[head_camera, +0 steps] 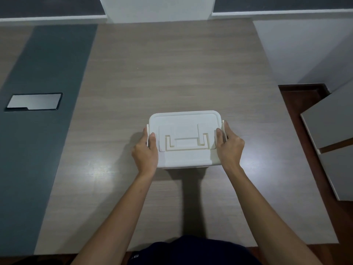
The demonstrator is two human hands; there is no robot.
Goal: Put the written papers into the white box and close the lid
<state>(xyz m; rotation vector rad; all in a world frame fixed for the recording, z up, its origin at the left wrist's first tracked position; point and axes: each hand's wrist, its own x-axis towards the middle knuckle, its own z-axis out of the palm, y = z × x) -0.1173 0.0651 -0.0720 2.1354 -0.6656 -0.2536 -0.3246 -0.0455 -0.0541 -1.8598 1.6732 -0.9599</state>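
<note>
Gripping white box (184, 138): both hands.

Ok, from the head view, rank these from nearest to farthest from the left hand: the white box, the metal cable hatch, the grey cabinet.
Measured from the left hand:
1. White box: touching it, the hand grips its left side.
2. Metal cable hatch: off to the left, set in the dark strip of the table.
3. Grey cabinet: far right, beyond the table's edge.
</note>
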